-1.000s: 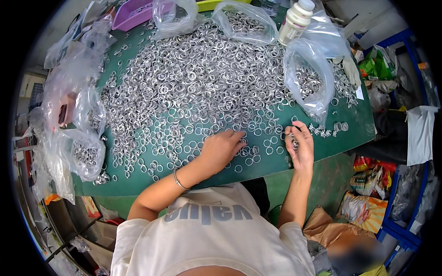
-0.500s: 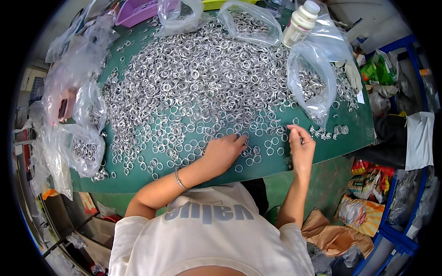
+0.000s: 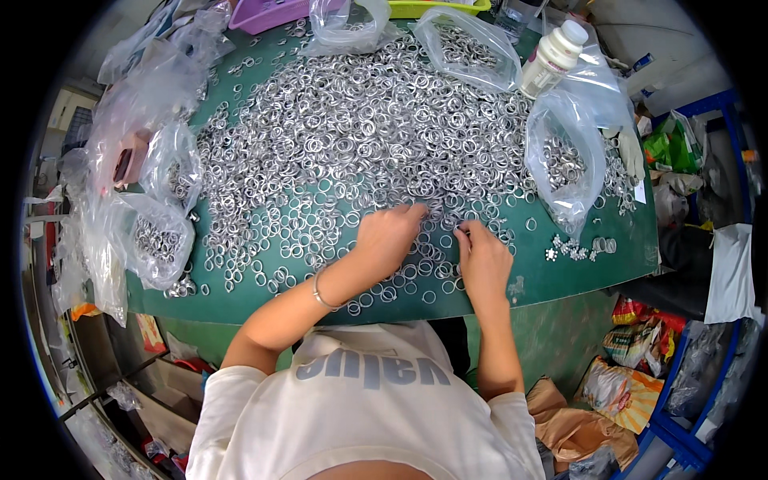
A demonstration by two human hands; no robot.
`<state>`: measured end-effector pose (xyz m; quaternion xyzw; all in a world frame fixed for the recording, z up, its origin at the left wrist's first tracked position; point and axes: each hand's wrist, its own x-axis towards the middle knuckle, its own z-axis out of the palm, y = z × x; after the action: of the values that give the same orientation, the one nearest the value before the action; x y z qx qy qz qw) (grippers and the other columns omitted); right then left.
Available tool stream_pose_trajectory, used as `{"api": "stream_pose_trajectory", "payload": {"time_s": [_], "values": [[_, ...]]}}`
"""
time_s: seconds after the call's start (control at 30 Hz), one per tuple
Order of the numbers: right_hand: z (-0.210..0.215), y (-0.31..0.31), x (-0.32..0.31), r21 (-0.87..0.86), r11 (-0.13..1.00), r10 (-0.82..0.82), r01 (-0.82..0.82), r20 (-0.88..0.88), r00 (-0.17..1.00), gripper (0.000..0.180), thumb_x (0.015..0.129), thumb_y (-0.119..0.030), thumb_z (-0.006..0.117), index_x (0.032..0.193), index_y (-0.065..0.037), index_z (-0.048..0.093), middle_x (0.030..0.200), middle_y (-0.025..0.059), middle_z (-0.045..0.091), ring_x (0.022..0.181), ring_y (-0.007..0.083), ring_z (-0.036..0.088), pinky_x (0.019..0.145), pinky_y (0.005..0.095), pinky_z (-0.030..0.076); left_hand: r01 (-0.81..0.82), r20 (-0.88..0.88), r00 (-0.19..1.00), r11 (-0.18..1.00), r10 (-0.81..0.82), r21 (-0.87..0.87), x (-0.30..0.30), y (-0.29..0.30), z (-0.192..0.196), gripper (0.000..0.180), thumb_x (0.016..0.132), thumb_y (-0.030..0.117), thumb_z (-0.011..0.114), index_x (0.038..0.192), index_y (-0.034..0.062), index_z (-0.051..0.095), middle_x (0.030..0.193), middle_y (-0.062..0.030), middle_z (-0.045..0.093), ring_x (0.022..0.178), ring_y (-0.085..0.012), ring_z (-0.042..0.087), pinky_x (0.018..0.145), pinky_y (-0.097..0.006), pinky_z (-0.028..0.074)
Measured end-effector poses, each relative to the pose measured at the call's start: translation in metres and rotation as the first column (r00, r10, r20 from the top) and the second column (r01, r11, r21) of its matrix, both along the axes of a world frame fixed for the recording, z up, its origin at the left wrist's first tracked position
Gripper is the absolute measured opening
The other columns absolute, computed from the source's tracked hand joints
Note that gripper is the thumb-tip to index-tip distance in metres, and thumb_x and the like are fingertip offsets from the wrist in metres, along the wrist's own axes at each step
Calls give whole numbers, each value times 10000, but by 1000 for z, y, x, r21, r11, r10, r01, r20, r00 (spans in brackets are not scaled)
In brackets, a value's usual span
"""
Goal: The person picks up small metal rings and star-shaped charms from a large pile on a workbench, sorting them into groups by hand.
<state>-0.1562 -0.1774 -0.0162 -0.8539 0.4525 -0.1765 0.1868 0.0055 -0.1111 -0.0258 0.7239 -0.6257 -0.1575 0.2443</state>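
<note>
Many rings [image 3: 376, 136] | heaped: mixed tilts | nearer table [image 3: 564, 272] edge: mostly flat

Silver rings [image 3: 352, 128], green tabletop [image 3: 560, 276]

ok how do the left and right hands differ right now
Wrist: the left hand has a metal bangle at its wrist; the right hand has none.
Angle: the left hand's forearm slants in strongly from the left, while the right hand's forearm runs nearly straight up the picture.
Shared: both are bare, with bent fingers, among the loose metal rings on the green table.
</note>
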Motion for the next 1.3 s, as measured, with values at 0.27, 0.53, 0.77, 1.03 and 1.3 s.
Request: {"api": "stream_pose_trajectory", "payload": {"time_s": [0.27,0.53,0.77,1.03,1.3], "values": [[-5,-2,10,-55,997,-53,54,22,998,115,821,-161,611,784,-75,545,668,90,614,539,290,593,473,380,442,-65,-71,995,998,64,-6,-5,12,14,136,809,88,575,943,89,601,754,-102,630,631,-301,607,509,-381,469],[-5,-12,0,-43,990,-134,135,25,991,118,800,-191,634,819,-103,557,611,95,601,543,302,591,479,407,439,47,-56,997,996,-51,-69,-12,-6,7,215,795,93,591,1010,90,601,774,-95,624,632,-303,602,516,-383,472],[-5,-10,10,52,995,-89,87,48,995,122,798,-190,630,771,-79,586,623,105,613,560,309,597,502,405,443,23,-27,999,999,-24,-35,-8,-7,-1,229,797,100,586,1026,97,598,764,-98,620,615,-307,597,513,-399,464],[9,-21,-14,39,960,-278,278,-10,961,126,810,-180,619,885,-79,623,611,109,609,564,311,595,514,413,444,103,8,995,992,-102,-79,-18,-21,-8,185,788,131,608,972,110,608,717,-81,586,622,-283,601,508,-383,470],[-1,-25,8,-90,996,12,-20,-89,996,95,769,-149,639,821,-81,597,740,113,635,625,307,610,522,418,453,185,199,964,983,-177,-21,-24,-30,-3,138,700,66,596,834,53,571,701,-78,563,649,-256,617,499,-364,476]]}}
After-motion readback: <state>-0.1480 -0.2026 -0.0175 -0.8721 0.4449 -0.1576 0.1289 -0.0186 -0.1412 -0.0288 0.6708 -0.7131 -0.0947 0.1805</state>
